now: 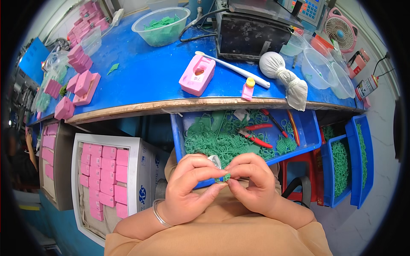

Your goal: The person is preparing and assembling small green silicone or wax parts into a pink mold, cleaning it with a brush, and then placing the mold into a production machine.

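Low in front of my body, my left hand [186, 188] and my right hand [255, 182] meet fingertip to fingertip. Both pinch one small green wax-like piece [223, 178]; its exact shape is mostly covered by my fingers. A silvery bit [214, 161] shows by my left index finger, too small to make out. Just beyond my hands is a blue drawer [314, 145] holding many loose green ring-like pieces [213, 138]. On them rest red-handled pliers [257, 135], with a second slim red-and-dark tool [274, 122] farther back.
Pink mould blocks fill a white box [137, 170] at left; more stand on the blue table [141, 70]. A pink block [197, 76], a white stick [239, 70] and a tied cloth bundle [279, 74] lie near its wooden edge. Blue bins [328, 170] of green pieces stand right.
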`<state>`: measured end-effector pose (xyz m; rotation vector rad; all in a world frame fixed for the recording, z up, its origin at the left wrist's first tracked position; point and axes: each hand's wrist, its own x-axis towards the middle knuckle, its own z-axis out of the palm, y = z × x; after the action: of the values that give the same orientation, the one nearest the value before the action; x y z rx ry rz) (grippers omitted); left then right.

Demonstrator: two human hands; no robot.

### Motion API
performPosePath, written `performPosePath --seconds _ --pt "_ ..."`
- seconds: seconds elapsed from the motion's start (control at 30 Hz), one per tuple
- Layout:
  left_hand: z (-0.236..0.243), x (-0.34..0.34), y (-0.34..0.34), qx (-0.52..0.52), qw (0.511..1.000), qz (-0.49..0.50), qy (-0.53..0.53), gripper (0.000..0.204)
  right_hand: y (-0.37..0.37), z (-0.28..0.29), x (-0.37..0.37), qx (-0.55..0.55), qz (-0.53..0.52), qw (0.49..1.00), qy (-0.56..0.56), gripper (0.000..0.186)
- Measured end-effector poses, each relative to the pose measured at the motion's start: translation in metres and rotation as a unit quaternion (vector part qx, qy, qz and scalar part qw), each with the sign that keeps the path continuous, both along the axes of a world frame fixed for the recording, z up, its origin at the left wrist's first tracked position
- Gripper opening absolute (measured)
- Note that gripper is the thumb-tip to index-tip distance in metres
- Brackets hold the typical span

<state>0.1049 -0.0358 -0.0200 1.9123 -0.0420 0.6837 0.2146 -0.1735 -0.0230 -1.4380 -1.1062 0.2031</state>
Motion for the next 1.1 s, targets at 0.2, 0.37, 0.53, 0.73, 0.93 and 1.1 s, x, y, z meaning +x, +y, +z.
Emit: performPosePath --seconds 0.2,0.37,0.53,0.73,0.93,1.1 --pt "-0.001 0.000 -0.002 -0.030 0.999 0.007 0.012 0.029 -0.001 -0.005 -0.001 0.006 0.013 1.000 0.017 0.020" --pt "-0.002 0.000 -0.001 -0.023 1.000 -0.003 0.011 0.027 0.002 -0.014 -0.005 0.001 0.043 0.986 0.159 0.015" --pt "-0.003 0.001 -0.002 -0.021 1.000 0.004 0.000 0.026 0.002 -0.015 -0.005 -0.003 0.042 0.984 0.173 0.014" --pt "-0.003 0.001 -0.002 -0.023 1.000 0.002 0.001 0.025 0.002 -0.017 -0.005 0.001 0.040 0.985 0.168 0.014" --pt "-0.004 0.001 -0.002 -0.023 1.000 0.005 -0.001 0.025 0.002 -0.017 -0.005 0.003 0.035 0.987 0.155 0.015" --pt "-0.004 0.002 -0.003 -0.030 1.000 0.004 -0.001 0.025 0.001 -0.017 -0.005 0.000 0.029 0.988 0.154 0.015"
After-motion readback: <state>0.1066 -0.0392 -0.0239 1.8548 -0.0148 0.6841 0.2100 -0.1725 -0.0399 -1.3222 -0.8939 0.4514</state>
